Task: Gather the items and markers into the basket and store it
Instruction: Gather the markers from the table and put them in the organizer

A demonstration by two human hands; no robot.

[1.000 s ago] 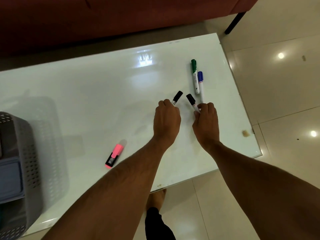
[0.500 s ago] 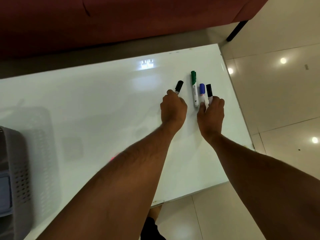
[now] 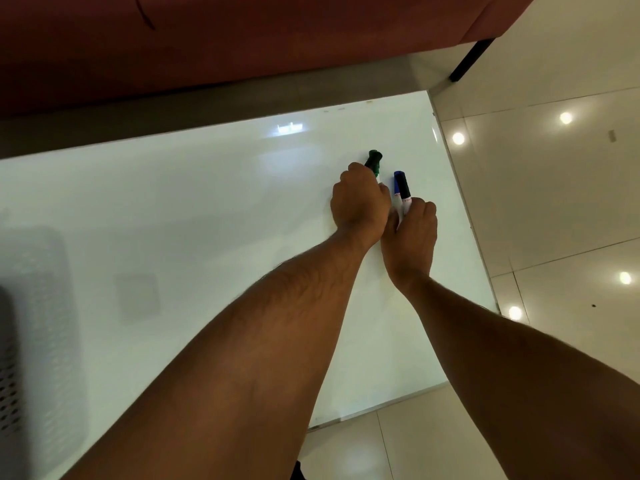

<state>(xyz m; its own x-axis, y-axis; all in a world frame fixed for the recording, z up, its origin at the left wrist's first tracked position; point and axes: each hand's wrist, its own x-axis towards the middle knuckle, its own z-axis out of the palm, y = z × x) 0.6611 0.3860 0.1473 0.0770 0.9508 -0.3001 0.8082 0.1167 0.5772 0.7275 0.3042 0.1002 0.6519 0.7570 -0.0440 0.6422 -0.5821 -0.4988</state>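
My left hand (image 3: 360,202) is closed around the green-capped marker (image 3: 374,158), and a black cap shows beside the green one. My right hand (image 3: 412,226) holds the blue-capped marker (image 3: 397,181) and a black-capped marker (image 3: 403,188) together, caps pointing away from me. Both hands touch side by side over the right part of the white glass table (image 3: 207,209). The grey perforated basket (image 3: 8,372) is only a sliver at the left edge. The pink highlighter is hidden behind my left forearm or out of view.
A dark red sofa (image 3: 242,36) runs along the far side of the table, with a black leg (image 3: 471,60) at its right end. Glossy tiled floor (image 3: 554,202) lies to the right and below the table's near edge.
My left hand moved right and closed on the green marker along with its black one. My right hand gathered the blue marker next to its black one. The view shifted, pushing the basket almost out of frame.
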